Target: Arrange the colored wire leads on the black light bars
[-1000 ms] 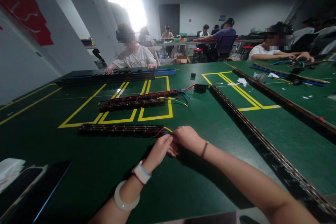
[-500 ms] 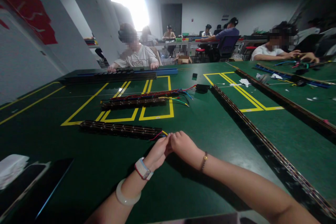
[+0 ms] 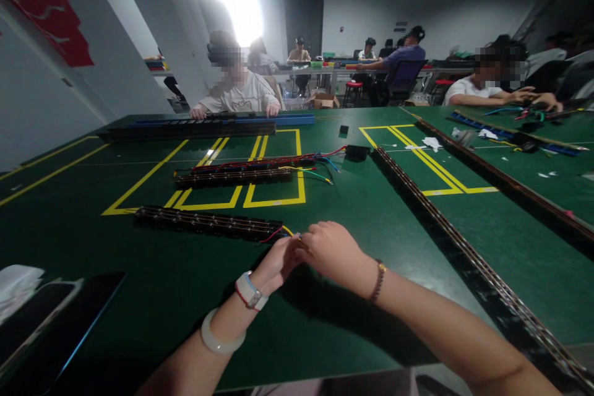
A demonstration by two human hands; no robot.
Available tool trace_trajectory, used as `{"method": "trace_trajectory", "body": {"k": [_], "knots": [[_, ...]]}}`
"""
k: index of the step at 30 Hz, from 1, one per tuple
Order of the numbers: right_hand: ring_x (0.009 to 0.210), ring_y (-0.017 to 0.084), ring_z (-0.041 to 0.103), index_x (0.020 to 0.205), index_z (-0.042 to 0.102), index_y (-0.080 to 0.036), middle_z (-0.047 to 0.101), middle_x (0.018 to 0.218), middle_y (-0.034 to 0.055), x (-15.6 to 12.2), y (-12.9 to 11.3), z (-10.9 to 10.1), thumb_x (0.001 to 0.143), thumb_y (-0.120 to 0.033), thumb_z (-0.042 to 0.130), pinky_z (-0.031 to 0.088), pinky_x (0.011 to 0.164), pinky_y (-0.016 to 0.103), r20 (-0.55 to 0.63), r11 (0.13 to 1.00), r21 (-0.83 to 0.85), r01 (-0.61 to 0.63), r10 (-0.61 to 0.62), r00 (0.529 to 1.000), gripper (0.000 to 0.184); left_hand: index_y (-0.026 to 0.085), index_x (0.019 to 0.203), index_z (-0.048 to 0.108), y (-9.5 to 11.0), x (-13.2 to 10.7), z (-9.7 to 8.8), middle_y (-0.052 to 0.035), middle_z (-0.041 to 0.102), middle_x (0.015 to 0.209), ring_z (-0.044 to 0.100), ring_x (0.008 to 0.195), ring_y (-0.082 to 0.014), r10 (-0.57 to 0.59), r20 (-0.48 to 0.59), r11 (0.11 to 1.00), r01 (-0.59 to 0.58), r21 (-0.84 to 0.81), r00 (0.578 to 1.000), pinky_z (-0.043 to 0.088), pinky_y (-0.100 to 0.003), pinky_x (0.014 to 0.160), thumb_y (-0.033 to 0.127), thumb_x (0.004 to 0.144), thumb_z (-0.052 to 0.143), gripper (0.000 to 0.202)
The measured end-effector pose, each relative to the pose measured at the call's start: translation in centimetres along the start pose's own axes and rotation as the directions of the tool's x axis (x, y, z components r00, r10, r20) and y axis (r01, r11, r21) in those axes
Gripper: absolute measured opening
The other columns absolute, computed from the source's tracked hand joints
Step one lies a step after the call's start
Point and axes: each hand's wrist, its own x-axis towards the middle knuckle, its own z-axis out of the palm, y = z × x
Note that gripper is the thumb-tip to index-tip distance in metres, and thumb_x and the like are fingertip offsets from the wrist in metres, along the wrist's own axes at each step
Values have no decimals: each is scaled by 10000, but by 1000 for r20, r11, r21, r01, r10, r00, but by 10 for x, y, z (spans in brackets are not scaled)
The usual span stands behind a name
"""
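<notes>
Well, the green counter [image 3: 162, 266] is biggest, and it holds the long black bar [image 3: 208, 223] flat, maybe to keep it still. The right hand [image 3: 336, 255] and left hand [image 3: 276, 265] meet just beside its end, probably because 2 hands steady small bits better. Their fingers look closed on thin wires [image 3: 287, 230]; the tips are partly hidden.

Strip [image 3: 208, 224] beyond left hand [image 3: 277, 263]
</notes>
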Motion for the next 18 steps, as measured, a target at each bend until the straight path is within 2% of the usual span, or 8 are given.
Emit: {"method": "trace_trajectory", "body": {"k": [2, 5, 7, 13, 18], "knots": [[803, 207, 603, 921, 650, -125, 652, 848, 107, -1, -3, 4, 874, -333, 544, 412, 696, 299, 47, 1000, 5, -13, 13, 999, 239, 110, 695, 614, 1, 0, -1, -20, 626, 637, 571, 546, -88, -12, -4, 1000, 12, 14, 1000, 465, -191, 546, 130, 823, 588, 132], [816, 210, 609, 985, 623, -111, 656, 902, 122, -1, -8, 14, 854, -175, 543, 428, 678, 297, 64, 999, -36, -28, 30, 998, 167, 114, 732, 625, 0, 3, -4, -38, 652, 682, 597, 588, -104, -31, -2, 999, 31, 32, 1000, 484, -211, 583, 118, 859, 531, 157], [809, 207, 611, 1009, 601, -107, 652, 909, 130, -1, -10, 21, 854, -107, 506, 438, 660, 295, 72, 996, -73, -47, 52, 996, 182, 114, 745, 625, -2, 6, -7, -50, 666, 721, 609, 616, -111, -34, 5, 998, 34, 44, 999, 484, -216, 602, 117, 861, 531, 150], [812, 230, 599, 1087, 545, -98, 630, 934, 145, 0, -18, 39, 882, -96, 447, 462, 635, 333, 38, 982, -162, -99, 107, 994, 227, 117, 759, 610, -4, 8, -8, -52, 675, 771, 619, 656, -108, -11, 1, 997, 11, 79, 1000, 459, -185, 566, 143, 850, 564, 106], [817, 231, 582, 1113, 538, -98, 619, 952, 152, -1, -24, 44, 882, -86, 428, 457, 623, 334, -13, 977, -176, -119, 118, 993, 256, 111, 822, 622, -3, 7, -5, -42, 675, 759, 575, 552, -70, -20, -60, 994, 27, 109, 998, 416, -155, 484, 173, 875, 537, 118]]}}
